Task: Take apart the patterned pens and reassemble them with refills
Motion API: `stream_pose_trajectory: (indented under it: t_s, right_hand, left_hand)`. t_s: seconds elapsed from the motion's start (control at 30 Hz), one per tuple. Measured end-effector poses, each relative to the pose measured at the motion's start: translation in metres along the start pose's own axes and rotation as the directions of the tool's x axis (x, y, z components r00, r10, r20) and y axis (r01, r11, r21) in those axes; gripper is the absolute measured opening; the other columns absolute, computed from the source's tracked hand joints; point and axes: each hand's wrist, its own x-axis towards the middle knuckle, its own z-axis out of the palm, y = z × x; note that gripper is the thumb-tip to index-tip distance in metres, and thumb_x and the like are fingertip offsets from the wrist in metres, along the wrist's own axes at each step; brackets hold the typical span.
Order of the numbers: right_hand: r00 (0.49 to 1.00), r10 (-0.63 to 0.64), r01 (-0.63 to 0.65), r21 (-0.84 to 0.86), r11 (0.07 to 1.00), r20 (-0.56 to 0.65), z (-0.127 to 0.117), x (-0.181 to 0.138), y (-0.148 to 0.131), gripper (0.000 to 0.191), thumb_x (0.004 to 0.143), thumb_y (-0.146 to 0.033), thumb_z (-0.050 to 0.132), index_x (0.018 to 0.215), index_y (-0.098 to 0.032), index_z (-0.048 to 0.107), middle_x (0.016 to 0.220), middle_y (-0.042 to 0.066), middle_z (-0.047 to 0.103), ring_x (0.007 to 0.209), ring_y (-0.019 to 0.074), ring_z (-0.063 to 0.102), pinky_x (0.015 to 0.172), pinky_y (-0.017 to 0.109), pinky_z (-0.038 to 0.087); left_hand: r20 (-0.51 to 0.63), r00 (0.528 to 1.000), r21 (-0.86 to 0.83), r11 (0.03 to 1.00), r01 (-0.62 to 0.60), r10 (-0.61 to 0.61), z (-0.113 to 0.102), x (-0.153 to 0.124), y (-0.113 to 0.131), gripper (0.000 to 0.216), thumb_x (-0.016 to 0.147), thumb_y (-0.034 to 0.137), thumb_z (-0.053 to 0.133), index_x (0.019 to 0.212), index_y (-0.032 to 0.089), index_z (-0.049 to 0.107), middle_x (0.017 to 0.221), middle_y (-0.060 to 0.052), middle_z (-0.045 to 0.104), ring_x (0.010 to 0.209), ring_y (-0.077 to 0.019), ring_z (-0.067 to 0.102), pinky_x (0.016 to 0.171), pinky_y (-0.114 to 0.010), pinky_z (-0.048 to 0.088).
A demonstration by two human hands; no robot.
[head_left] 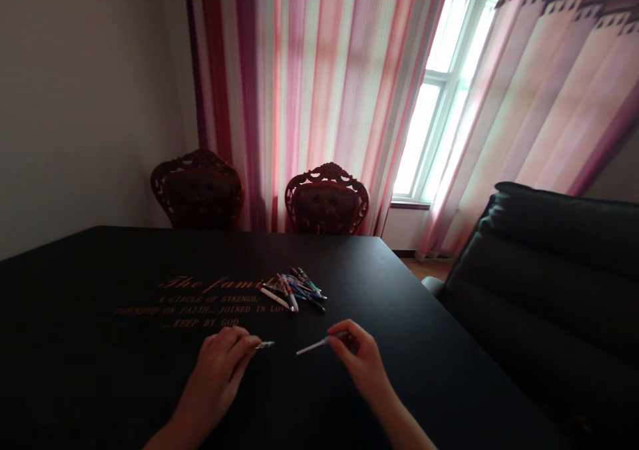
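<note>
Over the black table, my left hand (227, 357) pinches a short, pale, shiny pen part (265, 345) between thumb and fingertips. It could be a cap or part of a barrel; I cannot tell which. Across a small gap, my right hand (357, 351) is closed on a pen (312, 348), whose thin white end points left toward the other piece. The fingers cover the rest of that pen. Just beyond both hands lies a loose pile of pens (294, 290), several of them crossing each other, in white, blue, black and reddish colours.
The black table (124, 257) carries printed gold lettering (200, 300) left of the pile. Two carved wooden chairs (327, 200) stand at its far side, before striped curtains (319, 90). A dark padded seat (549, 290) is close by on the right, below a window (434, 104).
</note>
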Motion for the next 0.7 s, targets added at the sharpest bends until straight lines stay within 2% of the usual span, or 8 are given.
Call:
stream_pose_trajectory:
  t_s: [0.23,0.53,0.7]
  right_hand:
    - [0.996,-0.077,0.079,-0.056,0.995,0.038,0.006,-0.005,-0.015,0.016,0.085,-0.034,0.062,0.088,-0.019,0.07,0.077,0.002,0.062,0.07,0.017,0.055,0.065,0.028,0.043]
    - [1.0,-0.024,0.023,-0.051,0.998,-0.012,-0.003,-0.001,-0.005,0.028,0.085,-0.045,0.063,0.089,-0.019,0.07,0.071,0.002,0.061,0.068,0.0177,0.054,0.062,0.028,0.042]
    - [0.998,0.006,-0.006,0.01,1.0,-0.055,-0.009,0.003,0.001,0.033,0.084,-0.049,0.062,0.093,-0.018,0.07,0.073,0.003,0.063,0.067,0.0181,0.055,0.062,0.029,0.042]
  left_hand:
    - [0.03,0.994,0.045,0.994,0.103,-0.105,0.002,0.0,-0.001,0.015,0.089,0.025,0.057,0.103,0.028,0.062,0.099,0.0,0.069,0.093,-0.0224,0.064,0.084,-0.037,0.038]
    - [0.029,0.99,0.05,0.99,0.134,-0.136,-0.001,0.001,-0.002,0.014,0.089,0.03,0.058,0.102,0.028,0.062,0.1,0.0,0.07,0.096,-0.0235,0.064,0.086,-0.037,0.037]
    - [0.062,0.98,0.036,0.982,0.188,-0.19,0.002,0.001,-0.003,0.014,0.088,0.031,0.058,0.101,0.028,0.062,0.1,0.0,0.069,0.094,-0.0227,0.063,0.087,-0.038,0.037]
